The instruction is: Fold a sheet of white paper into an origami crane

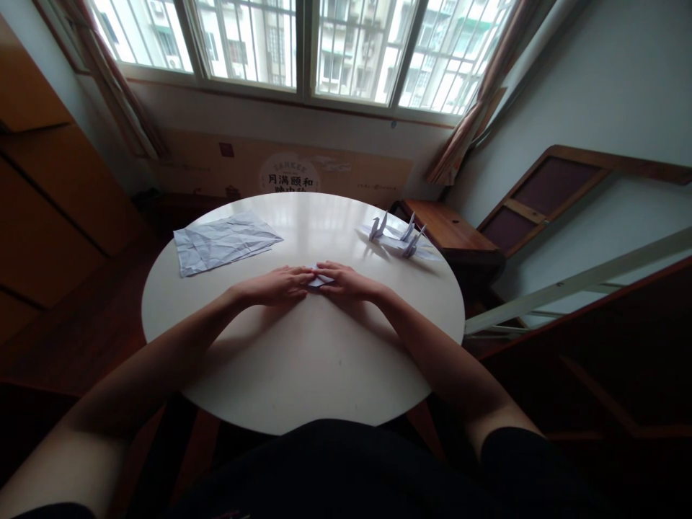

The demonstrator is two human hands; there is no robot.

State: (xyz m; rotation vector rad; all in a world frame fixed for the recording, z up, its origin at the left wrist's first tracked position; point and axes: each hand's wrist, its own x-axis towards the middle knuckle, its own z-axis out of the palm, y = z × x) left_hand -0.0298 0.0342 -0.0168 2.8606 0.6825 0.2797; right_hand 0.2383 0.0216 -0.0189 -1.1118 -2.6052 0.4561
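A small piece of folded white paper (318,280) lies on the white round table (313,367), in front of me. From the left, my left hand (277,283) holds it with fingers closed along its edge. My right hand (349,281) grips the opposite side, its fingertips pressed on top of the paper. The two hands almost meet, and their fingers cover much of the folds. Several folded paper cranes (411,245) stand at the table's right rear, beyond my right hand. Creased white paper sheets (227,241) lie flat at the left rear.
A wooden stool or low table (448,223) stands behind the round table on the right. A wooden-framed chair back (546,191) leans near the right wall. Cardboard (357,169) with printed characters rests under the barred window (351,50). Orange cabinets (48,194) line the left.
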